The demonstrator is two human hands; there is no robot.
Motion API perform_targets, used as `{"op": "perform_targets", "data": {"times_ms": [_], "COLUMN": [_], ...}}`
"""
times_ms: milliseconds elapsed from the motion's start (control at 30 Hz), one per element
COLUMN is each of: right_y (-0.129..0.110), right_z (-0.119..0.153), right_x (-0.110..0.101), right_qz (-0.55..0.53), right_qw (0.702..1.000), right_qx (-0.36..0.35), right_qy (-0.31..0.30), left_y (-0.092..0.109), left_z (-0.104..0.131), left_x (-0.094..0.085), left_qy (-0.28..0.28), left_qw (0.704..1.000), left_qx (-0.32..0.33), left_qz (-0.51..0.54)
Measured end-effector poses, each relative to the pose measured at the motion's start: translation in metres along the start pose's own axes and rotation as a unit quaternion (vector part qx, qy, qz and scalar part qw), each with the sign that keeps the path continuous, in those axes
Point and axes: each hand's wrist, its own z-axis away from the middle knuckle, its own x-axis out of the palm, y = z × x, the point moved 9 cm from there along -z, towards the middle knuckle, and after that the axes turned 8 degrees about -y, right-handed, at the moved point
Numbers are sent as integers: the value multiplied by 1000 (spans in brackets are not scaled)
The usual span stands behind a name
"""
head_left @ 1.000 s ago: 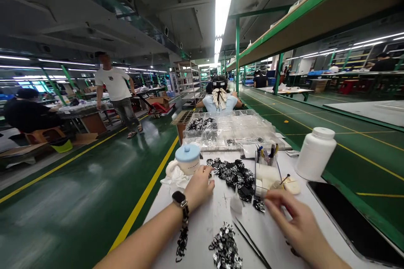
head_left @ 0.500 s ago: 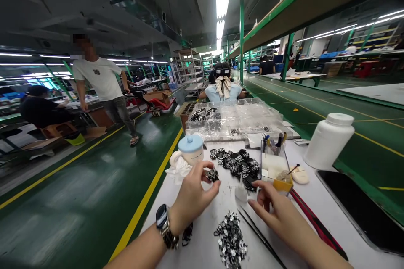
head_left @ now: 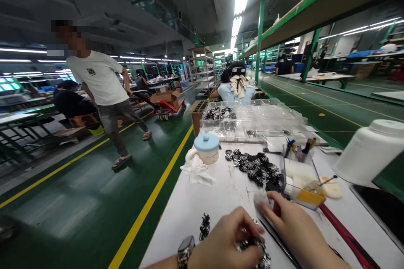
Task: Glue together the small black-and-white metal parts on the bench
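My left hand [head_left: 235, 239], with a watch [head_left: 186, 249] on its wrist, is down over the near pile of small black and silver parts [head_left: 262, 256]. Its fingers are bent and blurred; what they hold, if anything, is hidden. My right hand [head_left: 284, 214] has its thumb and fingers around a small translucent bottle [head_left: 260, 199], beside dark tweezers [head_left: 277, 239]. A small bunch of black parts [head_left: 204, 227] lies left of my left hand. Beyond my hands, a larger heap of black parts [head_left: 257, 167] lies on the white table [head_left: 176, 214].
A blue-lidded mug [head_left: 206, 151] and crumpled tissue [head_left: 198, 170] stand at the left edge. Right are a clear box [head_left: 303, 174], white jar [head_left: 372, 151] and phone [head_left: 381, 210]. Compartment trays [head_left: 252, 117] lie ahead. A person [head_left: 101, 80] pulls a red pallet jack [head_left: 168, 107].
My left hand has come down from mid-table to the near pile. My right hand has closed on the bottle. The view has turned left, and the walking person has come nearer.
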Motion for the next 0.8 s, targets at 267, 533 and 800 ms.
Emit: {"op": "perform_targets", "data": {"times_ms": [267,533,800], "right_y": [3,-2,15], "right_z": [-2,9,16], "right_x": [4,-20,-5], "right_qz": [-33,-193,-597], "right_qw": [999,974,802], "right_qx": [-11,-76,11], "right_qy": [13,86,-2], "left_y": [-19,-32,-33], "left_z": [-4,-8,-10], "left_x": [2,6,-1], "left_qy": [-4,-39,-12], "left_qw": [991,988,983], "left_qx": [-70,-65,-36], "left_qz": [110,135,182]}}
